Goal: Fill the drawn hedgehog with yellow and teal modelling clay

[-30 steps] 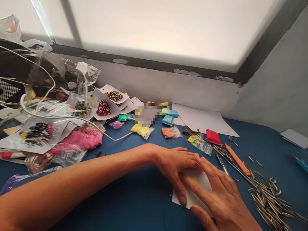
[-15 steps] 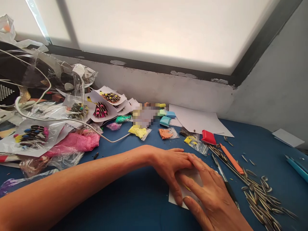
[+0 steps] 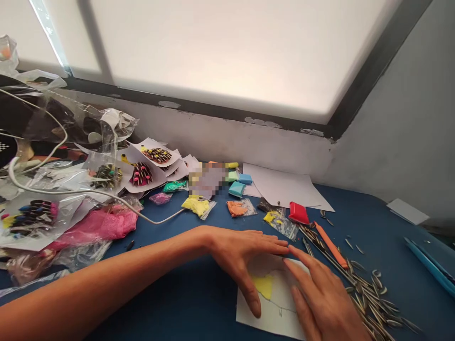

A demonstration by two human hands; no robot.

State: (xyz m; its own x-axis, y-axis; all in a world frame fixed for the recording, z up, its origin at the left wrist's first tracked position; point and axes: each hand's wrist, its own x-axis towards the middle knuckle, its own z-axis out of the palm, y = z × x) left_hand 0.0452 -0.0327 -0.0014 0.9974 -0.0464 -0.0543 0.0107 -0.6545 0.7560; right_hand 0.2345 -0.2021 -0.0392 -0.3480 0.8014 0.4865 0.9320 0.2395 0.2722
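A white sheet of paper [image 3: 261, 318] lies on the blue table, bearing a drawn line and a flattened patch of yellow clay [image 3: 264, 286]. My left hand [image 3: 241, 258] rests at the paper's upper left, its fingers stretched out and the thumb set apart beside the yellow patch. Over the paper's right side is my right hand [image 3: 322, 298], fingers extended, with nothing seen in it. The fingertips of both hands come close together at the paper's top edge. Part of the drawing is hidden under my right hand.
Striped seeds [image 3: 382, 303] are heaped to the right, near an orange tool [image 3: 330, 245] and a red packet [image 3: 298, 213]. Behind are bags of yellow clay [image 3: 196, 206] and orange clay [image 3: 238, 207]. Seed-covered pictures [image 3: 142, 174] and a white cable [image 3: 106, 193] occupy the left.
My right hand has drawn away from my left, uncovering the yellow patch and the drawn line. My left hand's fingers have straightened. The view has shifted slightly.
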